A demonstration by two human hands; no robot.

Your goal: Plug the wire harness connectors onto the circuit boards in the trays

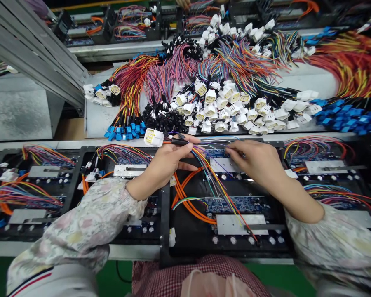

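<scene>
My left hand (170,160) is closed round the sleeved end of a wire harness (179,142), just behind its white connector (153,137). From there its loose coloured wires hang down to the right, across the black tray (188,239). My right hand (253,159) pinches near the end of a thin wire above the upper circuit board (224,165). Below lies a second circuit board (241,222) with a metal plate, and orange cables (188,202) loop at its left.
Heaped behind the tray are harnesses with white connectors (210,111), and blue connectors (349,117) at the right. Trays with wired boards (38,171) stand on both sides. A metal post (46,45) rises at the left. Across the back, a person's hand (183,4) shows.
</scene>
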